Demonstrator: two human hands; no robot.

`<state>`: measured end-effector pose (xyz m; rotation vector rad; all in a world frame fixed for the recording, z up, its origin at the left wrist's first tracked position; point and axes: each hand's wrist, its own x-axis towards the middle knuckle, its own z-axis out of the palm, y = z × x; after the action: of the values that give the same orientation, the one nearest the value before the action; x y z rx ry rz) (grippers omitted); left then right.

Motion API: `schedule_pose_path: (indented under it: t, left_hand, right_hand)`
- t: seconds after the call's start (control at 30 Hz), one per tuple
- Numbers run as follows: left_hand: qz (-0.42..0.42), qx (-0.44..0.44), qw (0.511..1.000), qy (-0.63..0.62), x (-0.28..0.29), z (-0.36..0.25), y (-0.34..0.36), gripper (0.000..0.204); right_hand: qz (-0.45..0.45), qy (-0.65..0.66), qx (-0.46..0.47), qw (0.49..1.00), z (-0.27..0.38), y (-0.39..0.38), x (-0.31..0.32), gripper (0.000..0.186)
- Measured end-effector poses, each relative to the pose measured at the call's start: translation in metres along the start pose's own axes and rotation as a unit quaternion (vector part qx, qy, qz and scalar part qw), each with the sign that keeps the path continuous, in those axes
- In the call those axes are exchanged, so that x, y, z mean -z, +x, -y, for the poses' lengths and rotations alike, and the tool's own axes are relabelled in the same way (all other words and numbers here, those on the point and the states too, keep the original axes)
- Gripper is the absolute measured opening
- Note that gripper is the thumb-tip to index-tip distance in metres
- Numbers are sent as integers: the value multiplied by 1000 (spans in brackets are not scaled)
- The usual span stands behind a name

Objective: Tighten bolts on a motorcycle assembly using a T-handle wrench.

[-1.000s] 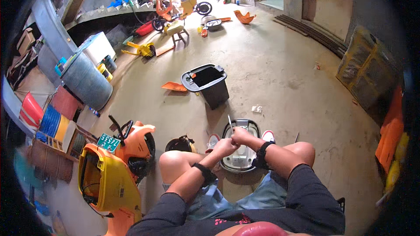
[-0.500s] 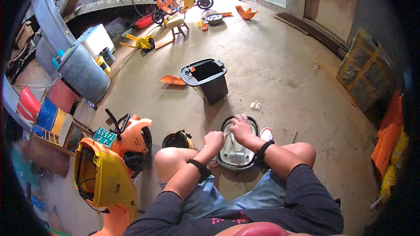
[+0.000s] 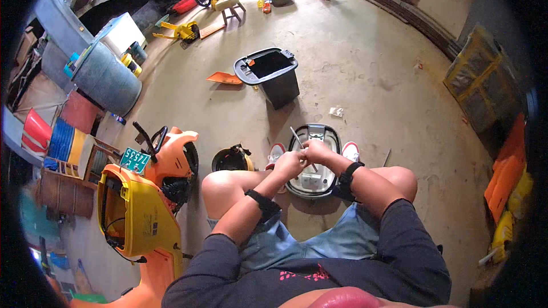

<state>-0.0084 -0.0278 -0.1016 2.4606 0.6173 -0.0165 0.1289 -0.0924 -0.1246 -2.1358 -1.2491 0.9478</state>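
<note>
A scooter seat (image 3: 308,185) lies upside down on the floor between my feet, its pale underside and dark rim facing up. Over it my left hand (image 3: 293,163) and my right hand (image 3: 317,152) meet, both closed. A thin metal rod-like tool (image 3: 294,135) runs slantwise through their fingers, its top end sticking out beyond them. Its exact kind is too small to make out, and the fingers cover its middle. My hands hide part of the seat's centre.
A black storage bucket (image 3: 279,88) stands ahead, beside an orange panel (image 3: 225,78). To my left are a helmet (image 3: 233,159) and an orange-yellow scooter body (image 3: 142,211). Another thin rod (image 3: 387,158) lies right of my knee. A wooden stool (image 3: 229,4) stands farther off.
My hands have come together and nearer to me, and the right one has left the seat's far end. The rod-like tool now shows upright between them. The view has tipped downward.
</note>
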Motion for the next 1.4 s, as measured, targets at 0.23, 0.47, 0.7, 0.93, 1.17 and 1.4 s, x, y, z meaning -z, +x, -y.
schedule_pose_path:
  t: [0.23, 0.47, 0.7, 0.93, 1.17, 1.4]
  left_hand:
    - [-38, 32, 977, 209, 12, -1, -3, 39]
    - [22, 105, 974, 198, 2, 12, 4, 33]
    - [28, 106, 994, 4, -22, 20, 16, 41]
    - [-56, 25, 994, 94, -4, 2, -3, 27]
    - [-121, -9, 970, 211, 6, 8, 0, 29]
    - [-18, 69, 981, 181, -4, 10, 1, 37]
  right_hand:
    - [-7, -219, 59, 974, 14, -7, 1, 18]
    - [-195, -399, 235, 864, 14, -25, 7, 15]
    - [-11, -133, -97, 986, 26, -15, 0, 45]
    - [-12, -61, 97, 993, 7, -7, 3, 24]
    - [-41, -248, 219, 943, 7, -9, -3, 13]
    - [-140, -393, 324, 849, 15, -16, 4, 17]
